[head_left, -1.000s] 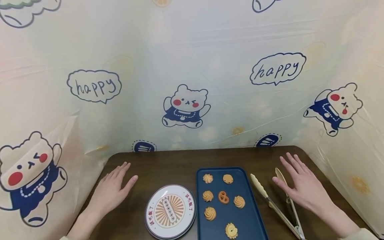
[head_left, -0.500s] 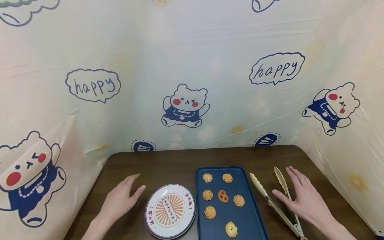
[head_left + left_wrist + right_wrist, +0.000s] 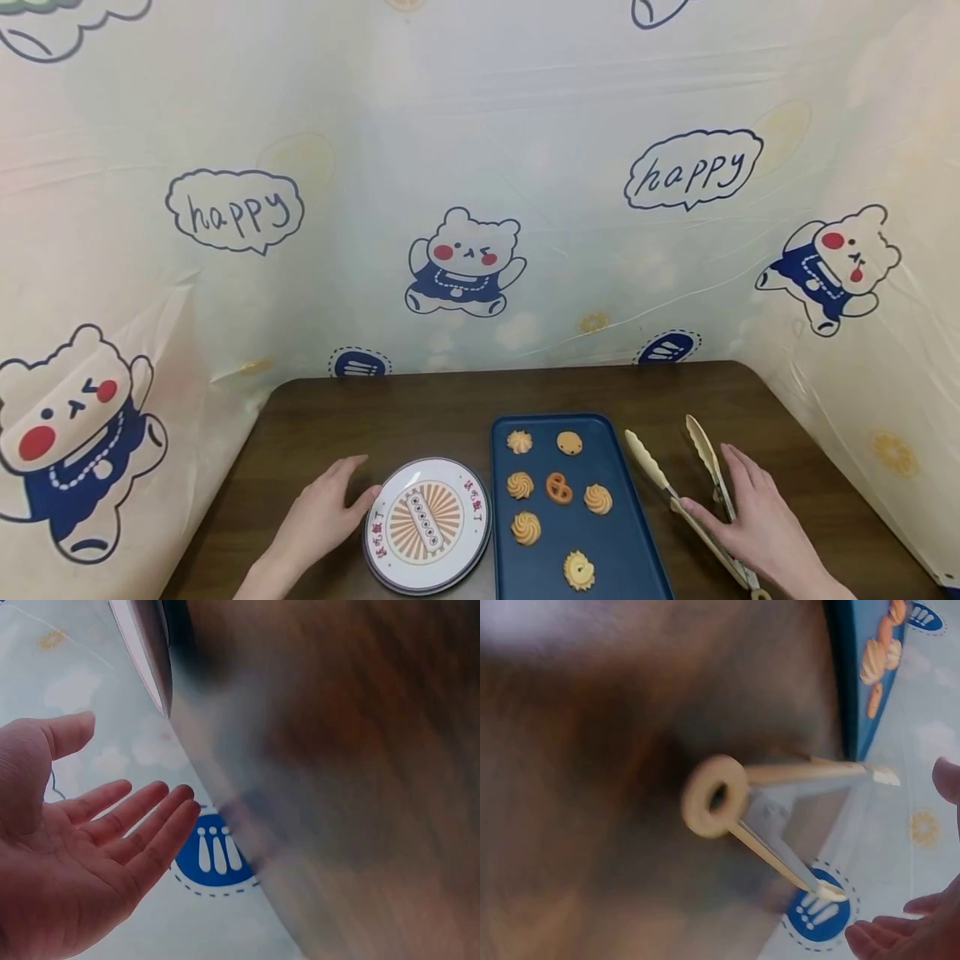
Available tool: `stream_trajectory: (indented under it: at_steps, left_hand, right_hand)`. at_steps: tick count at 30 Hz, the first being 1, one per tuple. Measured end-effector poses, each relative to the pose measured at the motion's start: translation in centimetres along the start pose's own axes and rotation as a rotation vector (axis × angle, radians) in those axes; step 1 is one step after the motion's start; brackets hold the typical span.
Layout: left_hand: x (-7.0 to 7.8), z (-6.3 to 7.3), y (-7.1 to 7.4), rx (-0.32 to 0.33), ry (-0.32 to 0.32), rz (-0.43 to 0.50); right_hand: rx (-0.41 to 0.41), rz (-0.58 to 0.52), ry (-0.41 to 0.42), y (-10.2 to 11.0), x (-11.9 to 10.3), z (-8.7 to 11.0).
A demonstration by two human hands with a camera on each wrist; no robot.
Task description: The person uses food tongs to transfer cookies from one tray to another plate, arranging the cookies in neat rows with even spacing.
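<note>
My left hand (image 3: pixel 318 521) is at the left of a stack of white plates (image 3: pixel 426 554) with dark rims, its thumb tip right at the rim. In the left wrist view that hand (image 3: pixel 97 847) has relaxed fingers and holds nothing. Metal tongs (image 3: pixel 708 533) with cream tips lie spread on the table, right of the tray. My right hand (image 3: pixel 768 529) hovers over their right arm, thumb extended across them in the head view. The right wrist view shows the tongs (image 3: pixel 802 778) with their ring end nearest, and loose fingers (image 3: pixel 889 934) beside the tips.
Between plates and tongs lies a blue baking tray (image 3: pixel 626 542). It bears several swirl cookies (image 3: pixel 526 528), a pretzel (image 3: pixel 558 488) and a round cookie (image 3: pixel 569 442). A printed curtain (image 3: pixel 570 167) surrounds the dark wooden table (image 3: pixel 420 408) at the back and sides.
Both hands have lowered toward the near side. My left hand has moved right, up to the plates; my right hand has come down over the tongs. Plates, tray and tongs stay put.
</note>
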State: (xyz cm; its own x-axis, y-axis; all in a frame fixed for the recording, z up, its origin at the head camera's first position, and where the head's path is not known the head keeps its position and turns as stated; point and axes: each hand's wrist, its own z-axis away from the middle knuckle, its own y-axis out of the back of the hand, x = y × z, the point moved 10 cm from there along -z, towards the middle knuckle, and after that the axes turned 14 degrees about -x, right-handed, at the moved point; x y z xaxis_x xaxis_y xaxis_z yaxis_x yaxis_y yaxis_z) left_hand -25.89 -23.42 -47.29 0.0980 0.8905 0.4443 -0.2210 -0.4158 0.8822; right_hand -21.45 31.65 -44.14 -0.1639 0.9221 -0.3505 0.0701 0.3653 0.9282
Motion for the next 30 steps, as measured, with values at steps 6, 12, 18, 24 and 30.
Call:
stream_trajectory:
  at_steps: [6,12,18,24,30]
  left_hand:
    - [0.2,-0.2,-0.8,-0.019,0.012,0.062]
    - [0.0,-0.2,-1.0,-0.003,0.026,0.127]
    - [0.3,-0.1,-1.5,-0.019,0.016,0.161]
    - [0.1,-0.2,-2.1,-0.029,0.025,0.154]
    - [0.0,-0.2,-2.3,-0.015,0.005,0.167]
  right_hand:
    - [0.029,-0.017,-0.053,-1.2,1.0,0.5]
    - [0.016,-0.053,-0.117,-2.2,2.2,0.7]
    - [-0.028,-0.116,-0.175,-3.6,3.0,0.8]
    - [-0.051,-0.133,-0.198,-4.3,3.1,0.6]
    - [-0.136,-0.185,-0.261,-5.3,3.5,0.7]
